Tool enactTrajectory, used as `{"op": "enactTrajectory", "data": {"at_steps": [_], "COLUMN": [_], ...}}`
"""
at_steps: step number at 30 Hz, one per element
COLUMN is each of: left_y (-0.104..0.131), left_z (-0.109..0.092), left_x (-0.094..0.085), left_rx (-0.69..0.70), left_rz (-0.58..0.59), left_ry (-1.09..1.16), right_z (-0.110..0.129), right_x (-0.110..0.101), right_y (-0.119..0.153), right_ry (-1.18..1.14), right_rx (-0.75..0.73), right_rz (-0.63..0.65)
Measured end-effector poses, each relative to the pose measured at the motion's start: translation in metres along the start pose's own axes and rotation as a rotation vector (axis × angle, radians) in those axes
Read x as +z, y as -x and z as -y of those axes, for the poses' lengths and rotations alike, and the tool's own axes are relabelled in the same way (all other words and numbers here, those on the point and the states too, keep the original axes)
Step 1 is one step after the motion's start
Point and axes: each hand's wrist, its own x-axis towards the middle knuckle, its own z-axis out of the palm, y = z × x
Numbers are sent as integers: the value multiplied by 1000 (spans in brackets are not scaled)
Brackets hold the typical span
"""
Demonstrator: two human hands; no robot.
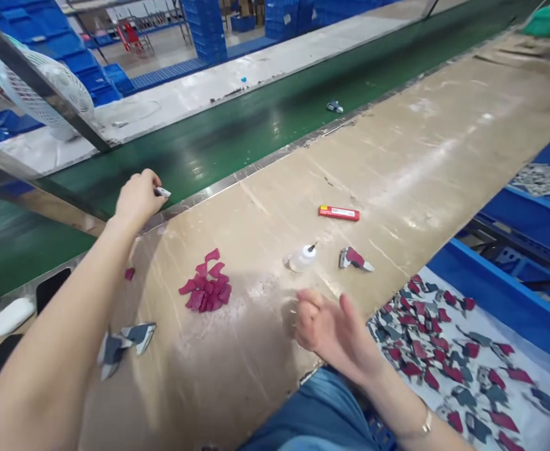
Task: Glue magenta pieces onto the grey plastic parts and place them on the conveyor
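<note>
Over the near edge of the green belt, my left hand [138, 197] pinches a small grey-white piece [163, 192], largely hidden by the fingers. My right hand [334, 332] hangs above the table's front edge, palm up, fingers loosely curled and apart, holding nothing; it is slightly blurred. Between the hands lies a pile of maroon flat pieces [207, 289]. A white squeeze bottle [303, 257] with a dark tip stands beyond my right hand. To its right rests a grey-and-white part with a maroon face [356, 259]. Grey-and-white parts [127, 344] lie beside my left forearm.
A red box [339, 213] lies on the tan tabletop [275, 188]. One small part [335, 107] sits on the green conveyor belt [265, 119]. At right, a blue bin [514, 313] holds many maroon and grey parts. A metal post [68, 106] and a fan [44, 81] stand at left.
</note>
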Motion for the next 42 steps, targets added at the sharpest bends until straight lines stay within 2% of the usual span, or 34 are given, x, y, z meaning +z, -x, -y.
{"op": "enactTrajectory", "data": {"at_steps": [2, 4, 6, 9, 11, 13, 16, 18, 22, 24, 26, 29, 31, 36, 42], "left_y": [43, 98, 160, 247, 287, 311, 325, 327, 325, 322, 319, 317, 316, 315, 313], "left_z": [0, -1, -3, -15, -26, -37, -45, -47, -49, -51, -55, -58, -59, -59, -60], "left_x": [-7, -2, 12, 37, 49, 56, 63, 67, 69, 68, 68, 69, 69, 66, 65], "left_rx": [44, 45, 71, 226, 165, 83, -9, -43, -10, -18, -109, -280, -316, -291, -293], "left_rz": [-62, -58, 48, 159, 177, 171, 121, 99, 121, 120, 85, 29, 24, 46, 66], "left_ry": [-8, -35, -15, 76, 173, 291, 355, 341, 372, 442, 545, 689, 746, 771, 748], "right_z": [5, 12, 21, 35, 39, 36, 16, 1, -21, -27, -31, -34, -34, -32, -40], "right_x": [5, 7, 5, 2, 4, 11, 29, 41, 52, 52, 50, 49, 49, 53, 50], "right_y": [-20, -36, -47, -56, -61, -64, -56, -44, -21, -15, -13, -13, -12, -8, -8], "right_ry": [-214, -259, -206, -66, 7, 50, 172, 359, 828, 954, 1018, 1096, 1137, 1164, 1166], "right_rx": [97, 102, 54, -9, -23, -33, -132, -228, -336, -374, -434, -616, -696, -641, -653], "right_rz": [48, 62, 61, 61, 68, 52, -19, -36, 52, 106, 119, 91, 84, 145, 118]}}
